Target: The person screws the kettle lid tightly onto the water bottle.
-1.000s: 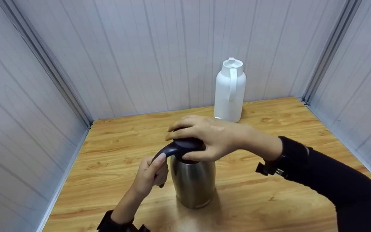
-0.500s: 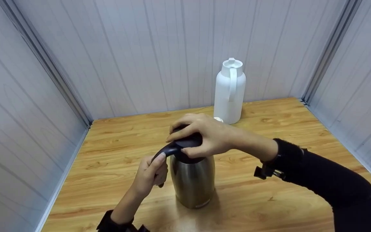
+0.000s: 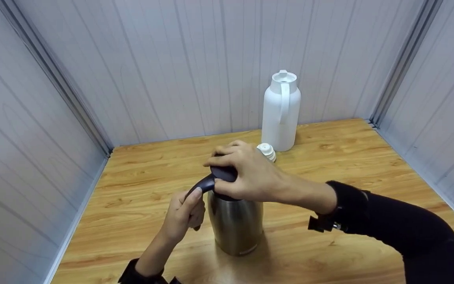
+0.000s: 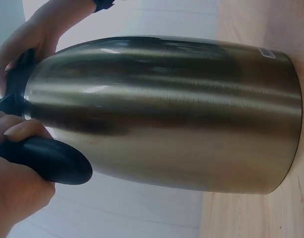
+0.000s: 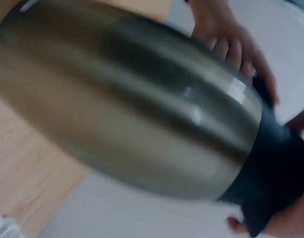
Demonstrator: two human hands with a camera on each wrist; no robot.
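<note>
A small test booth or recording enclosure, not a lived-in room. Pale grey ribbed wall panels (image 3: 195,67) close it in from 9 through 12 to 3 o'clock, joined by metal corner strips (image 3: 55,79). A wood-grain tabletop (image 3: 329,244) fills the floor, with a white plastic jug (image 3: 281,112) at 12 o'clock.

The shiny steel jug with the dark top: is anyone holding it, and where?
Yes. The left hand grips the steel jug by its dark curved handle; the right hand grips its dark lid.
</note>
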